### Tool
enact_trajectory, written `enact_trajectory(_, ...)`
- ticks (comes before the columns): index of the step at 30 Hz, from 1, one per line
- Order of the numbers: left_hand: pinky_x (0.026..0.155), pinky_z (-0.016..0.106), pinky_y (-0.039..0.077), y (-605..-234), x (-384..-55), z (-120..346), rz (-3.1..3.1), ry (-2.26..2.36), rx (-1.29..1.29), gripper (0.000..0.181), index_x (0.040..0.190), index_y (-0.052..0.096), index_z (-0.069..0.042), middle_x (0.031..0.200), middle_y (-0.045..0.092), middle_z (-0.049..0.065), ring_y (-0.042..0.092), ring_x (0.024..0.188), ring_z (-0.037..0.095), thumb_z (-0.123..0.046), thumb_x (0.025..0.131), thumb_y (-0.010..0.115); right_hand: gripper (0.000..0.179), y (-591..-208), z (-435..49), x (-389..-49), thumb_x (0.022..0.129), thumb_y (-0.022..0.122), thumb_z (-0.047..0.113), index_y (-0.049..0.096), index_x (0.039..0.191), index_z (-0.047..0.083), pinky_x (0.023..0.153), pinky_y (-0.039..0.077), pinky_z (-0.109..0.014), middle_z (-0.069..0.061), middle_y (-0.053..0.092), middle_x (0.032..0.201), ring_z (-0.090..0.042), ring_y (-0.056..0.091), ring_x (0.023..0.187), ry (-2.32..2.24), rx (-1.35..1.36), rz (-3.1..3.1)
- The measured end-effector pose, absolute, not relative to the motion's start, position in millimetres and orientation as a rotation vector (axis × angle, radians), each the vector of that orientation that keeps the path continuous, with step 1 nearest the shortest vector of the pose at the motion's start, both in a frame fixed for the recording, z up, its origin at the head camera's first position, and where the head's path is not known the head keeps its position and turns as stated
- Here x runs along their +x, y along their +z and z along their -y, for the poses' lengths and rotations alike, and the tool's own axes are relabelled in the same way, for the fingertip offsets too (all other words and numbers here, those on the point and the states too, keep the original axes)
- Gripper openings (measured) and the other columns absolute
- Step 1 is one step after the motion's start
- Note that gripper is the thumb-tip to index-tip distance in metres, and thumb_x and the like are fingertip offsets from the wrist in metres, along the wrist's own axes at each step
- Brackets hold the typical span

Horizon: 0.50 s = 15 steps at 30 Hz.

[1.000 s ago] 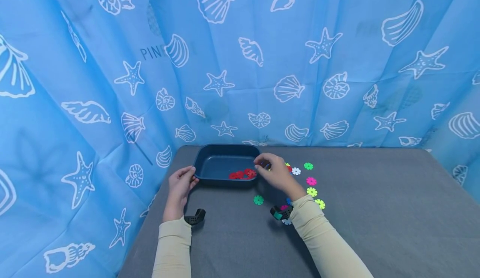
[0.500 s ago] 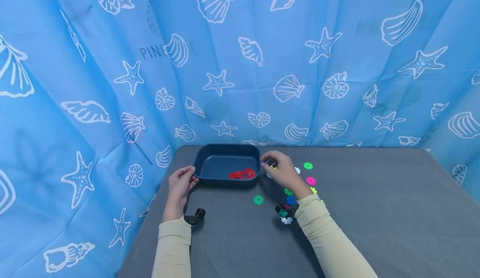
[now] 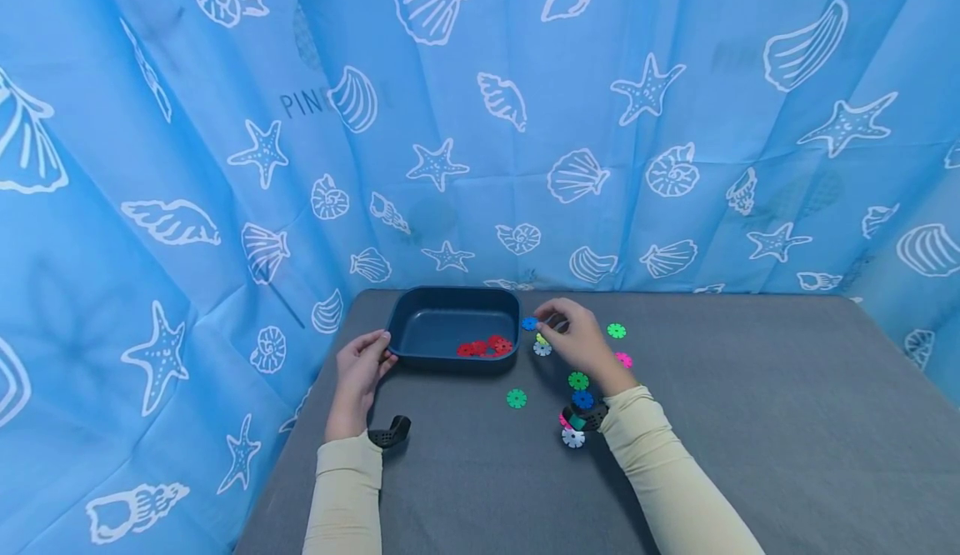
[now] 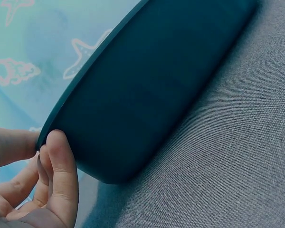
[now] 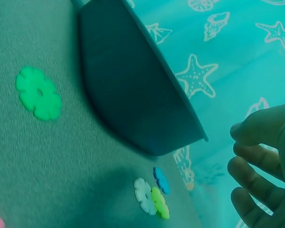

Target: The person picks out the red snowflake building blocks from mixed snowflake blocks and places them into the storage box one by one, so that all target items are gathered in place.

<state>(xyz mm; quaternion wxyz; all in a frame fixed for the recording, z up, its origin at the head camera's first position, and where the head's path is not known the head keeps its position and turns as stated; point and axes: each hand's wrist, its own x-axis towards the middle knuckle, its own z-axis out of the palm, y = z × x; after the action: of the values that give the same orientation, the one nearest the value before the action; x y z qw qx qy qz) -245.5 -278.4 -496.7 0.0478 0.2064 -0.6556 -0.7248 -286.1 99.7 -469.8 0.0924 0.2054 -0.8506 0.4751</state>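
My left hand (image 3: 362,372) pinches the left front corner of the dark blue bin (image 3: 450,365), thumb inside the rim and fingers on the outer wall (image 4: 142,90). Several red flower-shaped plastic discs (image 3: 480,347) lie inside, toward the front right. My right hand (image 3: 577,338) hovers to the right of the bin, fingers loosely bent and holding nothing in the right wrist view. Beneath and beside its fingertips lie a blue disc (image 5: 161,180), a white disc (image 5: 145,195) and a yellow disc (image 5: 160,203). A green disc (image 3: 516,398) lies in front of the bin.
More discs are scattered under and around my right forearm: green (image 3: 578,381), blue (image 3: 582,400), white (image 3: 573,437), and pink (image 3: 624,360). Another green disc (image 3: 617,331) lies farther back. A blue shell-patterned curtain (image 3: 480,163) hangs right behind the grey-covered table (image 3: 750,422).
My right hand has moved right, from over the bin's right rim to over the tabletop, uncovering the blue, yellow and white discs. The left hand and bin have stayed put.
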Motion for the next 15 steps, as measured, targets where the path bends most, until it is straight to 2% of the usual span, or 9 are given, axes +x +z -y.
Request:
enact_trajectory(5, 0.086, 0.023, 0.063, -493.9, -243.5, 277.1, 2.005, -2.214, 0.622, 0.045, 0.142, 0.061, -0.005, 0.121, 0.06, 0.009, 0.063, 0.098, 0.014, -0.031, 0.106, 0.068, 0.017, -474.3, -107.3, -289.3, 0.101, 0.071, 0.007, 0.073, 0.118, 0.002, 0.083, 0.06, -0.04, -0.014, 0.073, 0.113, -0.029, 0.071, 0.099, 1.365, 0.594, 2.55)
enact_trajectory(15, 0.087, 0.023, 0.063, -492.0, -243.0, 277.0, 2.006, -2.212, 0.628, 0.045, 0.142, 0.061, -0.005, 0.123, 0.06, 0.01, 0.062, 0.099, 0.015, -0.031, 0.106, 0.068, 0.016, -484.0, -122.5, -295.9, 0.1, 0.07, 0.002, 0.073, 0.116, 0.0, 0.082, 0.06, -0.045, -0.018, 0.072, 0.11, -0.033, 0.07, 0.098, 1.32, 0.574, 2.524)
